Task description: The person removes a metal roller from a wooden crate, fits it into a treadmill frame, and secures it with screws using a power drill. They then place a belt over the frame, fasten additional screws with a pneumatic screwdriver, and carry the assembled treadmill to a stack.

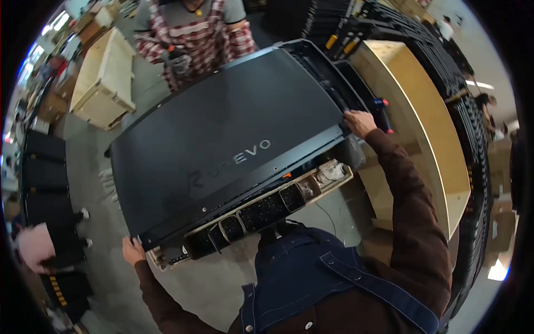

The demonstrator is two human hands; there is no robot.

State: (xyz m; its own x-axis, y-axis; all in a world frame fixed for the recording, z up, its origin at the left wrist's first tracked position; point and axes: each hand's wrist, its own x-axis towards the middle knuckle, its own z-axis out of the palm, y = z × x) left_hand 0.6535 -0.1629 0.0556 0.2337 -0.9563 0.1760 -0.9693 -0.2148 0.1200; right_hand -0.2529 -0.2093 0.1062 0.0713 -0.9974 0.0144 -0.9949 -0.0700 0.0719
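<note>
Head view. The dark panel (222,117) lies in front of me, set at a slant, its long near edge facing my body. Light lettering (253,152) reading "EVO" stands near that edge, right of its middle; the characters to its left are fainter.

My left hand (133,251) is at the panel's near left corner, fingers bent and touching it. I cannot tell whether they close around the underside, which is hidden.

My right hand (360,123) is at the near right corner, fingers curled and pinching the edge there. A dark frame (334,83) extends past the panel's right end.

Below the long near edge, between the panel and my blue apron (303,261), is a narrow wooden tray (337,185). It carries a row of dark bins (238,221) with small dark pieces (261,210) inside. Crumpled pale plastic (332,171) occupies the tray's right end. A small orange part (287,175) shows just beneath the panel's near edge.

Past the far edge stands a person (192,39) in a checked apron, one gloved hand (179,62) held near the body. A large wooden crate (442,150) stands right of the panel; a second box (100,83) stands beyond the far left corner.
</note>
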